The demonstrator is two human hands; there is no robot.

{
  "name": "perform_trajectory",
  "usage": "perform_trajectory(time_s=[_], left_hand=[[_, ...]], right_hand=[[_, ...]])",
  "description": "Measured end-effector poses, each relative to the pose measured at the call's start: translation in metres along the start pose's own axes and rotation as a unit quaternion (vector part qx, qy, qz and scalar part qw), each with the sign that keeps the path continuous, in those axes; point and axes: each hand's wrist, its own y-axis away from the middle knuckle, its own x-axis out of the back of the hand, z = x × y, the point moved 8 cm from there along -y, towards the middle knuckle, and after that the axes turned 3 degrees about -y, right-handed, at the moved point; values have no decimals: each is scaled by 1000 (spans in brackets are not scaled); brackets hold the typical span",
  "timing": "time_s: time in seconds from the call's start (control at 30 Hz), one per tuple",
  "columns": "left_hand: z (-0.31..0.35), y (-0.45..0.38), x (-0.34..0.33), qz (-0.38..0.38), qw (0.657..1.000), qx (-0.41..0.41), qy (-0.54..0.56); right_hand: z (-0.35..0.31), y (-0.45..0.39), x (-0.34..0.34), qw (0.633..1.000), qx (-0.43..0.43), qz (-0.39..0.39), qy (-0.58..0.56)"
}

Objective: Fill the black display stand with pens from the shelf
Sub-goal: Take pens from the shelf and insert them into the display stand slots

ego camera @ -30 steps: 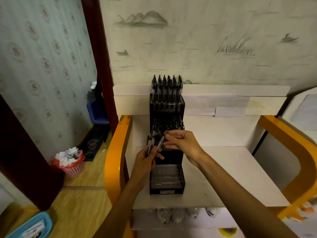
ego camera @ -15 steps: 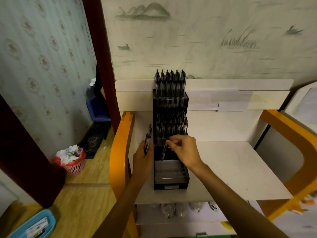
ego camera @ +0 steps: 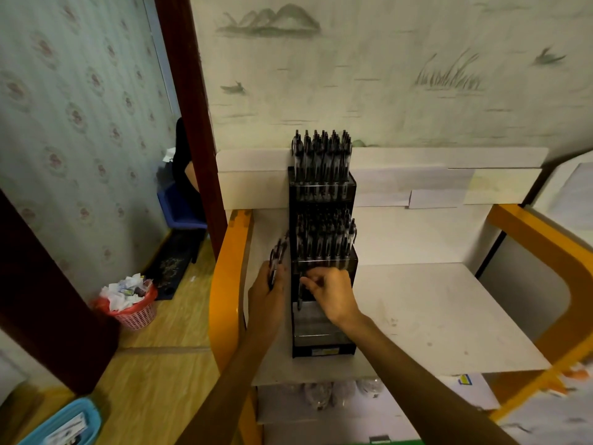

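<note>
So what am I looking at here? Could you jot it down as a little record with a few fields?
setting: white shelf with orange side rails, against a papered wall
stand: black display stand, three stepped tiers
top tier: full of pens
middle tier: full of pens
bottom tier: nearly empty
left hand: holds a bunch of pens beside the stand
right hand: pinches one pen, lowering it tip-down into the bottom tier
floor: pink basket full of paper scraps
</note>
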Motion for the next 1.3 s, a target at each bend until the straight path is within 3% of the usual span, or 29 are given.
perform_trajectory(time_s=[0.23, 0.53, 0.6, 0.67, 0.87, 1.1, 1.3], left_hand=[[-5, -3, -9, -29, 998, 18, 48], [-6, 0, -11, -48, 996, 23, 77], [-8, -1, -12, -53, 995, 30, 84], [-9, -1, -12, -52, 993, 39, 101], [-17, 1, -20, -78, 992, 47, 87], [-18, 5, -25, -123, 982, 78, 120], [-16, 6, -16, -96, 990, 61, 78]], right_hand=[[26, 7, -25, 996, -63, -36, 53], [27, 2, -20, 991, -68, -64, 95], [20, 0, -10, 995, -68, -57, 53], [12, -1, 0, 994, -85, -44, -59], [-10, -7, 14, 939, -115, -36, -322], [-8, -2, 14, 895, -128, -46, -425], [-4, -4, 28, 916, -100, 12, -387]])
